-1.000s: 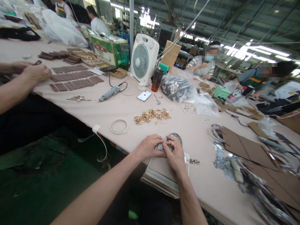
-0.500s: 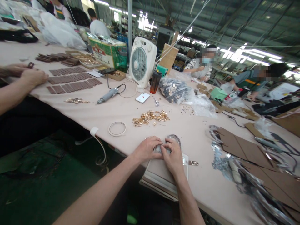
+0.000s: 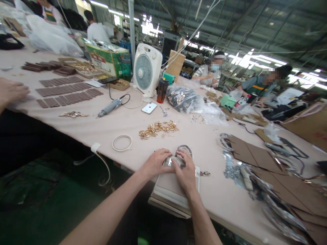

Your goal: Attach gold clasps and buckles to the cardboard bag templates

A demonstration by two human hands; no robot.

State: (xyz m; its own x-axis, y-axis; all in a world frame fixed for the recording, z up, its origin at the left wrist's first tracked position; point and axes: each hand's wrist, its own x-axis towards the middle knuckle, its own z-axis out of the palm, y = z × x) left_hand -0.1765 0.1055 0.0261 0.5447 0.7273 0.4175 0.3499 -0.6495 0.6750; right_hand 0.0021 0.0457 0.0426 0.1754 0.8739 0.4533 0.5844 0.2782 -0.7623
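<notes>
My left hand point(image 3: 158, 162) and my right hand point(image 3: 184, 167) meet at the table's front edge. Their fingers curl around a plastic-wrapped strap point(image 3: 169, 160), which is partly hidden beneath them. A dark curved loop point(image 3: 186, 148), also wrapped in clear film, arches out behind my right fingers and seems to belong to the same strap. Under both hands lies a pale flat board or stack point(image 3: 170, 187), overhanging the edge. A brown tab with a metal fitting point(image 3: 205, 173) sticks out to the right of it. Small gold fittings point(image 3: 158, 128) lie in a loose pile beyond my hands.
A roll of white tape point(image 3: 122, 143) lies left of my hands. Farther back are an electric screwdriver point(image 3: 109, 108), a phone point(image 3: 149, 108), a tumbler point(image 3: 162, 90) and a fan point(image 3: 147, 69). Brown panels point(image 3: 255, 153) sit right. A co-worker's hand point(image 3: 12, 91) rests at far left.
The whole view has shifted, so things appear a little farther left. My fingers have moved slightly on the wrapped strap, showing more of it. The co-worker's hand at left has drawn back.
</notes>
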